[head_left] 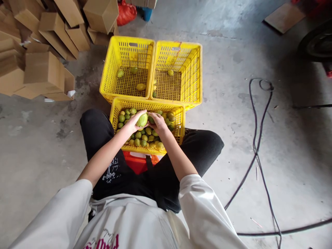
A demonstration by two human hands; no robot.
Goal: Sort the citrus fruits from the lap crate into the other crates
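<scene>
Left hand: cups large pale-green fruit over yellow fruit-filled crate, mid-frame; right hand: curls against darker fruit just beside it, can't tell if fully gripping; looks like handling one piece at a time, probably calls next for firm hold clear of the crate.

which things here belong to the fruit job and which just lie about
In use, it seems:
pale green fruit in left hand
front crate
crated fruit
back left crate
back right crate

Apparently lying about:
cardboard boxes
black cable
red bag
</scene>
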